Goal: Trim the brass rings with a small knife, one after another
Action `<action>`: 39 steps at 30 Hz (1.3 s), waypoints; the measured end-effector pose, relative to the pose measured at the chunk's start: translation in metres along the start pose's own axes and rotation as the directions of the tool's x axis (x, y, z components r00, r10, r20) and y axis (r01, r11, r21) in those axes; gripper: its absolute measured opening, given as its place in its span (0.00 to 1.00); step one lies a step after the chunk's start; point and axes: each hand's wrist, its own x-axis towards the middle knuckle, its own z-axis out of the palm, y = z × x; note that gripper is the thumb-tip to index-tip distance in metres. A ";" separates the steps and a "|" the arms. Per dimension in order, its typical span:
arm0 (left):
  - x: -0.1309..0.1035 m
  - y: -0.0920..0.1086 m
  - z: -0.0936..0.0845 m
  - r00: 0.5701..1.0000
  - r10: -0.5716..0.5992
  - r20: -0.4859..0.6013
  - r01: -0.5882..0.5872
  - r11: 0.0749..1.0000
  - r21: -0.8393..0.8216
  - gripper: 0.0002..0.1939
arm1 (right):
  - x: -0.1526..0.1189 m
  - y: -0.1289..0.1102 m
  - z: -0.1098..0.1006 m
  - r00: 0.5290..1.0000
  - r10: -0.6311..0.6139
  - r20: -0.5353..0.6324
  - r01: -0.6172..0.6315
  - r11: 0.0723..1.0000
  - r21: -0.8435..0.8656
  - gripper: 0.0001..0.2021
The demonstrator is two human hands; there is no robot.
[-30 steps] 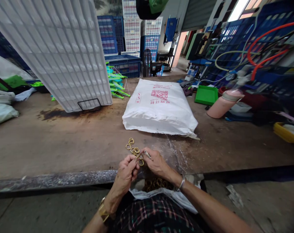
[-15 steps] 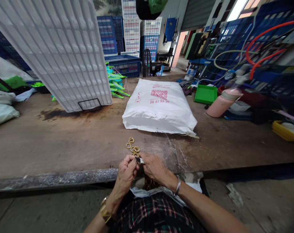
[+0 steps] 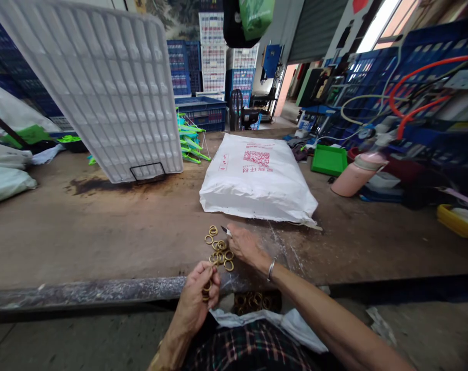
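My left hand [image 3: 195, 296], at the table's front edge, is closed round several brass-coloured rings [image 3: 206, 291]. A small knife [image 3: 225, 230] with a dark blade and a whitish grip sticks out of my right hand [image 3: 246, 246], which is closed on it over the tabletop. Between the hands, a loose group of similar rings [image 3: 220, 246] lies on the wood, close to my right fingers. Below the edge, at my lap, more rings [image 3: 257, 300] fill a dark container, with white cloth around it.
A white printed sack [image 3: 257, 178] lies just beyond my hands. At left, a ribbed translucent tray [image 3: 114, 98] leans in a black wire stand [image 3: 148, 172]. A green tray [image 3: 329, 160] and a pink spray bottle [image 3: 357, 175] stand at right. Stacked crates [image 3: 212, 62] are behind.
My hands have moved apart. The right went forward with the knife, away from the left, which stays low with rings in it. More rings now show on the table.
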 end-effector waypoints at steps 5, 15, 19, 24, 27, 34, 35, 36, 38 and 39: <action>0.012 0.003 -0.015 0.992 -0.029 -0.120 0.009 0.986 -0.164 0.18 | 0.030 -0.008 0.012 0.998 0.011 -0.064 -0.006 0.996 0.084 0.09; 0.030 0.011 -0.036 0.986 -0.124 -0.111 0.072 0.918 -0.391 0.12 | 0.040 -0.017 0.019 1.000 0.017 -0.023 -0.017 1.000 0.021 0.09; 0.039 0.010 -0.034 0.974 -0.119 -0.191 0.047 0.937 -0.346 0.15 | 0.037 -0.010 0.019 0.996 -0.004 -0.084 0.019 0.984 0.178 0.07; 0.048 0.012 -0.022 0.966 0.076 -0.245 -0.095 0.993 -0.066 0.20 | 0.016 -0.014 0.009 0.997 -0.037 -0.067 0.066 0.857 0.510 0.07; 0.053 0.012 -0.013 0.954 0.111 -0.280 -0.093 0.993 0.075 0.25 | -0.001 -0.022 0.001 0.994 -0.091 -0.053 0.104 0.777 0.621 0.06; 0.056 0.004 -0.007 0.967 0.131 -0.219 -0.067 0.959 0.275 0.26 | -0.020 -0.028 -0.004 0.998 -0.069 0.001 0.041 0.607 0.794 0.06; 0.056 0.004 -0.006 0.965 0.143 -0.222 -0.067 0.946 0.317 0.26 | -0.021 -0.027 -0.004 0.999 -0.053 0.011 0.021 0.572 0.820 0.07; 0.055 0.004 -0.005 0.963 0.155 -0.223 -0.066 0.930 0.361 0.26 | -0.021 -0.026 -0.003 0.999 -0.041 0.015 0.010 0.544 0.839 0.08; 0.053 0.004 -0.001 0.963 0.172 -0.206 -0.066 0.896 0.439 0.26 | -0.021 -0.023 -0.002 1.000 -0.027 0.004 0.011 0.528 0.849 0.10; 0.053 0.004 0.001 0.968 0.170 -0.187 -0.065 0.884 0.463 0.26 | -0.021 -0.022 -0.002 1.000 -0.018 0.000 0.010 0.531 0.847 0.10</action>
